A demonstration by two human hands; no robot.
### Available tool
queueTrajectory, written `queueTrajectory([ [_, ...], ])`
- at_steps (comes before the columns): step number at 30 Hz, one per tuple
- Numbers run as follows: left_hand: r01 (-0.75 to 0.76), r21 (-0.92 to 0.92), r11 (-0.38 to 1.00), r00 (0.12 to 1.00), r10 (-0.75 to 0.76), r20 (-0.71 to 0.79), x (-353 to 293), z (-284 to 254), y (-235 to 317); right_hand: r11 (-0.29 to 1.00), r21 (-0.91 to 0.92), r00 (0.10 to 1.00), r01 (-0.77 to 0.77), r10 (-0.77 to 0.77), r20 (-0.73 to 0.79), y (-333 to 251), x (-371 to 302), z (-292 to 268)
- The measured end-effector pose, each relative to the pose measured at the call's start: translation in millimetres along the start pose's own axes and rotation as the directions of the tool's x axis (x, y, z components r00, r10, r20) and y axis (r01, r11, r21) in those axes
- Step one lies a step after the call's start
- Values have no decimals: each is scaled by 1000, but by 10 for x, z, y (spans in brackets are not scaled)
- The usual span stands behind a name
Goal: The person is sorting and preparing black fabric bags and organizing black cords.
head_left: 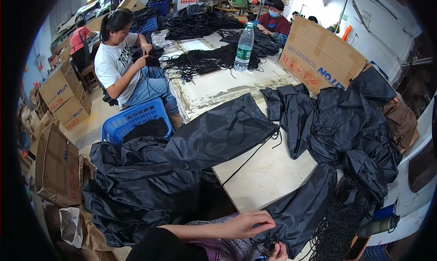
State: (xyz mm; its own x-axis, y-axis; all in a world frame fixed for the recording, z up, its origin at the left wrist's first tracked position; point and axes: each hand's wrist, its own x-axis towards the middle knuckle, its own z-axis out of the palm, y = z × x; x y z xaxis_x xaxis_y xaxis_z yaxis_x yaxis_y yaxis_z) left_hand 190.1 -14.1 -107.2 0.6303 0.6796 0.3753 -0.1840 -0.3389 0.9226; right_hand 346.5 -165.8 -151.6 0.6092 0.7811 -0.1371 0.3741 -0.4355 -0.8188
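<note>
A black fabric bag (302, 206) lies slantwise across the near right part of the table, its near end at my hands. My right hand (279, 252) pinches this near end. A small shiny piece shows just above those fingertips, too small to name. My left hand (251, 224) hovers just above the same end, thumb and fingers drawn together. Anything thin between them cannot be made out. Farther off, another black drawstring bag (218, 133) lies flat with its cord (248, 160) trailing over the table edge.
Black bags (350, 120) heap at the right, above a tangle of black cords (337, 233). More black fabric (145, 192) hangs at the left. A water bottle (244, 47), a cardboard box (321, 53) and a blue basket (136, 122) stand around. A co-worker (120, 60) handles dark cords.
</note>
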Motion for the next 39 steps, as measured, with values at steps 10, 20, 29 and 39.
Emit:
queueTrajectory([
  [10, 31, 16, 999, 1000, -31, -1, -27, -31, -19, 1000, -7, 1000, -9, 9, -3, -14, 1, 16],
  [20, 9, -20, 1000, 999, -8, 31, -50, -7, -82, 999, -41, 1000, -20, 20, -9, 12, 15, 26],
  [29, 31, -20, 999, 998, -30, 56, -57, -2, -111, 999, -32, 1000, -15, 15, -15, 54, 21, 39],
  [39, -2, 52, 999, 993, -5, 122, -65, 66, -147, 999, -22, 999, -37, 37, -10, 127, 20, 41],
])
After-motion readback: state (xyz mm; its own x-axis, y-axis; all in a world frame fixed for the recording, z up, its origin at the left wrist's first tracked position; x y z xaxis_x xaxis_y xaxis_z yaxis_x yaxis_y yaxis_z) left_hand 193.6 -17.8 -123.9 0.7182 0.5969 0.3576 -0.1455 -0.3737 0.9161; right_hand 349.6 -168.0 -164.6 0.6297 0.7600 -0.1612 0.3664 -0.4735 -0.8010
